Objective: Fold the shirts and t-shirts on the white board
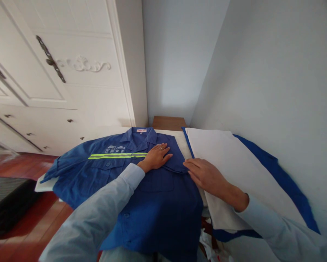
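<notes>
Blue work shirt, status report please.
Left hand: flat on the shirt chest. Right hand: fingers at the folded sleeve edge. Left forearm lies across the shirt front, hiding part of it.

We see a blue shirt (152, 207) with a yellow-green band (98, 157), silvery along its middle, and white lettering (114, 149). Our sleeves (89, 214) are pale blue. We see white cloth (220, 160), bright blue cloth (291, 185), a white cabinet (95, 102) with dark handles (51, 60), grey walls (275, 83), reddish-brown floor (51, 218).
</notes>
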